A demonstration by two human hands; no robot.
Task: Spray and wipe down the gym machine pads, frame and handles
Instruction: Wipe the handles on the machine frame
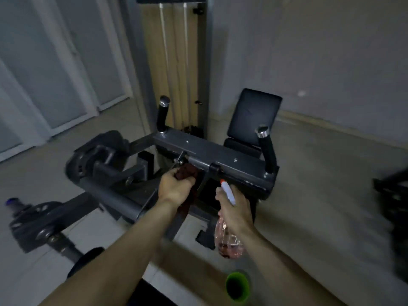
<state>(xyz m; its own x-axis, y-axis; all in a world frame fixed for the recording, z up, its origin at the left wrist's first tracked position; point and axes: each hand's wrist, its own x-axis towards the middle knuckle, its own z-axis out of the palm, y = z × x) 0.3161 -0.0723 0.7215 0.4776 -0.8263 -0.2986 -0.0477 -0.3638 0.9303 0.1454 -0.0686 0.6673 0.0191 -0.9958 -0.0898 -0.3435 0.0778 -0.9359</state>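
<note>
A grey gym machine frame (220, 155) fills the middle of the view, with two upright black handles (163, 114) (267, 149) and a black back pad (254, 114) behind it. My left hand (175, 186) grips a dark red cloth (187, 171) bunched against the underside of the crossbar, and the cloth's tail hangs down below the hand. My right hand (235, 209) holds a clear spray bottle (228, 239) with pinkish liquid. Its white nozzle (227, 191) with a red tip points at the crossbar.
A weight stack column with white cables (174, 62) rises behind the machine. A lever arm with a round plate (33, 219) juts out at the left. A green cup (238, 286) stands on the tiled floor below. Dark equipment (395, 195) sits at the right edge.
</note>
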